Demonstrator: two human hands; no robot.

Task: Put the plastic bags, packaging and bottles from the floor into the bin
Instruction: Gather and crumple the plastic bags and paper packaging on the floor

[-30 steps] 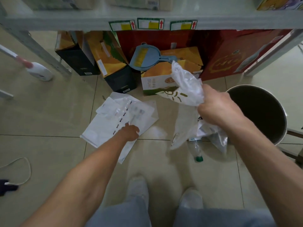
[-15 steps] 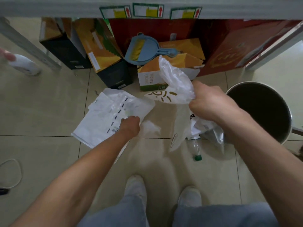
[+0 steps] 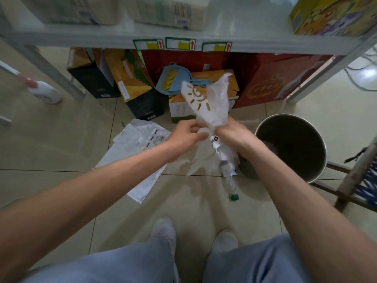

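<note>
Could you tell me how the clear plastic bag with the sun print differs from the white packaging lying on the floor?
The sun-print bag is gripped off the floor by the left hand and right hand; the white packaging lies untouched on the tiles. The bag is translucent and bunched upward; the packaging is opaque and spread flat. The bag shows olive sun marks, the packaging black print. Neither is in the bin yet.

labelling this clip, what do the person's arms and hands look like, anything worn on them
Both forearms are bare with no sleeves in view. The left hand and right hand are bare too: no gloves, and no watch, ring or wristband that shows. Lower down, the person wears light blue trousers and pale shoes.
</note>
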